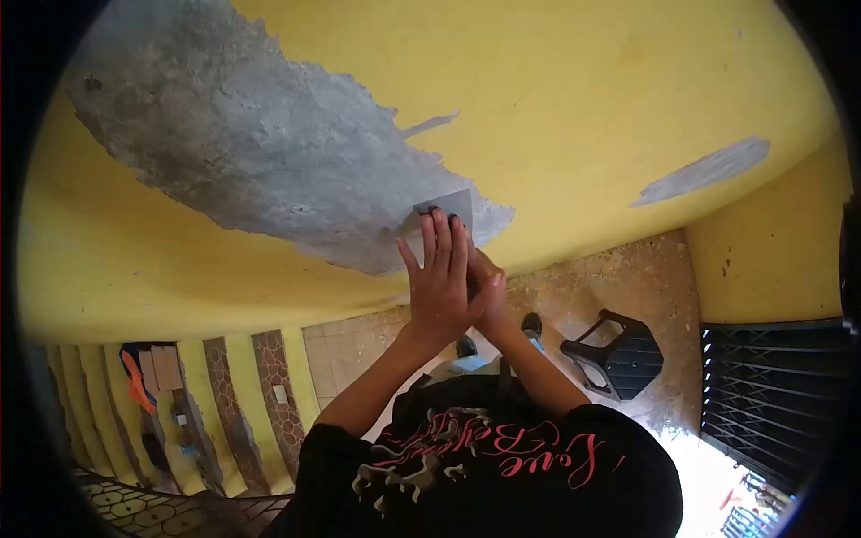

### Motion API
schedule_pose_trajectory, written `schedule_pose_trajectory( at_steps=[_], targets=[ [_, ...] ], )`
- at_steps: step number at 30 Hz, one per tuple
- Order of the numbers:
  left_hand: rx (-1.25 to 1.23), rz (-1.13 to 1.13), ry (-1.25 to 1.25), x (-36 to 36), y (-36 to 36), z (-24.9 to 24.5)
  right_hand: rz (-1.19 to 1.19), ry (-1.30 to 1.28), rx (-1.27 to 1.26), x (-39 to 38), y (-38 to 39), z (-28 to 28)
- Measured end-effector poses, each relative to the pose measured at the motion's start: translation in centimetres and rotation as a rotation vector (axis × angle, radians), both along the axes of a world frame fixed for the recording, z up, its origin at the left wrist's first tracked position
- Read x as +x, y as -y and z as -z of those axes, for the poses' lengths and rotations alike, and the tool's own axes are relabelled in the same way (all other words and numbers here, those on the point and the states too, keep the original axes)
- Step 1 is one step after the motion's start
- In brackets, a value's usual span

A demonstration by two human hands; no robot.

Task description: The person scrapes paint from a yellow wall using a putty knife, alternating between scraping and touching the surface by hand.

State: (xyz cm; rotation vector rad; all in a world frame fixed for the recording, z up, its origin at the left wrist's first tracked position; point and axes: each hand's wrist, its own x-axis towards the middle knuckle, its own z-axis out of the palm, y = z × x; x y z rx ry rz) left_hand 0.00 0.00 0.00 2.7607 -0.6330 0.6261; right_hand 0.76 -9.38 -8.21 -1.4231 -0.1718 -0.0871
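Note:
A scraper (456,203) with a wide flat metal blade rests against the wall, its front edge on a bare grey patch (269,143) near the patch's right end. My left hand (438,291) is open, its fingers stretched out and their tips lying on the blade. Just behind and to the right, my right hand (487,285) is closed around the scraper's handle, which the hands mostly hide. Ragged yellow paint (574,108) borders the grey patch. A thin scraped strip (432,124) runs off its upper edge.
Another grey patch (704,172) shows farther right on the wall. A black plastic stool (628,363) stands on the floor at right, near a dark folding gate (762,386). Steps (238,394) lie at lower left, with a cardboard box (161,368) and other items on them.

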Motion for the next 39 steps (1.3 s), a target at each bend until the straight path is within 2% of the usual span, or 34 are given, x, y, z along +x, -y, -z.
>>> schedule_pose_trajectory(
  at_steps=[2,3,5,9,10,11,12,13,14,15,17,18,19,20,21,23,24,27,30,31,33,35,37,38,39],
  targets=[
    [-0.130,0.034,-0.062,-0.4,0.7,-0.4,0.281,0.385,-0.413,-0.6,1.9,-2.3],
    [-0.140,0.031,-0.076,-0.4,0.4,0.0,0.273,0.373,-0.423,-1.2,2.4,-1.3],
    [-0.145,0.011,-0.004,-0.2,-0.8,0.2,0.309,0.117,-0.607,-3.6,4.0,2.3],
    [-0.022,-0.106,0.132,2.2,-6.1,6.2,0.231,-0.130,-1.080,-10.6,14.2,17.6],
    [0.120,-0.121,0.163,2.6,-7.9,8.6,0.274,-0.517,-1.031,-13.6,16.5,20.1],
    [0.262,-0.133,0.199,2.6,-9.4,11.0,0.288,-0.543,-1.087,-18.8,20.7,25.8],
    [0.260,-0.133,0.197,2.2,-10.6,13.2,0.440,-0.445,-1.052,-24.6,24.0,30.8],
    [0.300,-0.119,0.102,1.7,-11.8,15.5,0.349,-0.914,-1.225,-30.0,27.6,34.7],
    [0.343,-0.101,0.004,1.1,-12.7,17.4,0.445,-1.280,-1.102,-32.5,28.1,31.5],
    [0.343,-0.094,0.000,0.3,-13.2,18.6,0.557,-1.521,-0.756,-35.8,29.1,30.7],
    [0.350,-0.167,-0.250,-1.8,-13.7,21.0,0.809,-1.561,-0.561,-40.3,29.1,27.7],
    [0.345,-0.159,-0.256,-3.1,-13.7,21.9,0.740,-1.588,-0.580,-41.5,29.1,26.5],
    [0.370,-0.178,-0.385,-4.5,-13.7,22.6,0.671,-1.614,-0.600,-42.5,29.2,25.9],
    [0.397,-0.198,-0.511,-5.9,-13.6,23.2,0.646,-1.603,-0.593,-43.1,28.9,25.6],
    [0.391,-0.198,-0.513,-7.4,-13.6,24.7,0.644,-1.585,-0.577,-42.5,27.8,23.9],
    [0.458,-0.162,-0.678,-10.1,-14.0,27.8,0.659,-1.515,-0.568,-41.7,26.7,23.6],
    [0.451,-0.178,-0.674,-11.1,-13.9,28.4,0.666,-1.419,-0.630,-41.1,26.1,23.9],
    [0.358,-0.156,-0.788,-14.2,-13.0,29.0,0.677,-1.257,-0.534,-37.4,24.1,22.7],
    [0.298,-0.239,-0.839,-15.8,-11.7,28.8,0.560,-1.082,-0.457,-32.8,23.3,21.0],
    [0.278,-0.266,-0.829,-16.3,-11.5,29.1,0.480,-1.046,-0.418,-31.4,23.5,21.0],
    [0.257,-0.395,-0.880,-17.2,-10.9,29.5,0.224,-1.048,-0.481,-28.5,25.4,21.8],
    [0.199,-0.490,-0.887,-18.2,-10.3,29.3,0.069,-1.027,-0.555,-26.6,27.0,23.0],
    [0.139,-0.580,-0.882,-18.8,-9.3,29.2,-0.061,-0.806,-0.793,-24.6,29.9,26.1],
    [0.086,-0.645,-0.870,-19.6,-8.9,29.4,-0.086,-0.820,-0.776,-23.7,30.2,24.7],
    [0.036,-0.709,-0.858,-20.7,-8.4,29.5,-0.146,-0.888,-0.868,-22.3,30.6,23.3]
  ],
)
